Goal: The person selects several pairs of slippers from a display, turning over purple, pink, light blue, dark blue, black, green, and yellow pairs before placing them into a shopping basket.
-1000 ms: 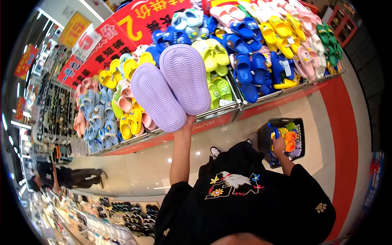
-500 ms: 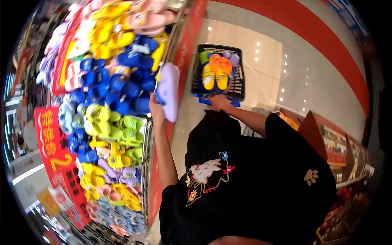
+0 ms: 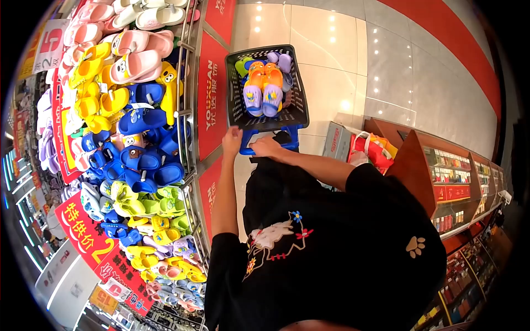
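My right hand [image 3: 266,146] is wrapped round the blue handle [image 3: 287,138] of a black basket [image 3: 299,96]. Just left of the handle, my left hand [image 3: 232,139] is held up near the basket's lower left corner, its fingers bunched, and nothing can be made out in it. On top of the pile in the basket lies a pair of lavender-and-blue clogs [image 3: 262,100]. Orange clogs [image 3: 265,74] show above them, with green and purple footwear around.
A rack [image 3: 190,105] of blue [image 3: 142,120], yellow, pink and green slippers runs along the left, with red signs [image 3: 83,229]. At the right, wooden shelves [image 3: 411,160] hold small goods, beside a grey box [image 3: 335,140] and a red-orange bag [image 3: 372,151].
My left hand has moved from the rack towards the basket and no longer holds the lavender clog. Lavender-and-blue clogs now lie where yellow ones showed. The view has shifted.
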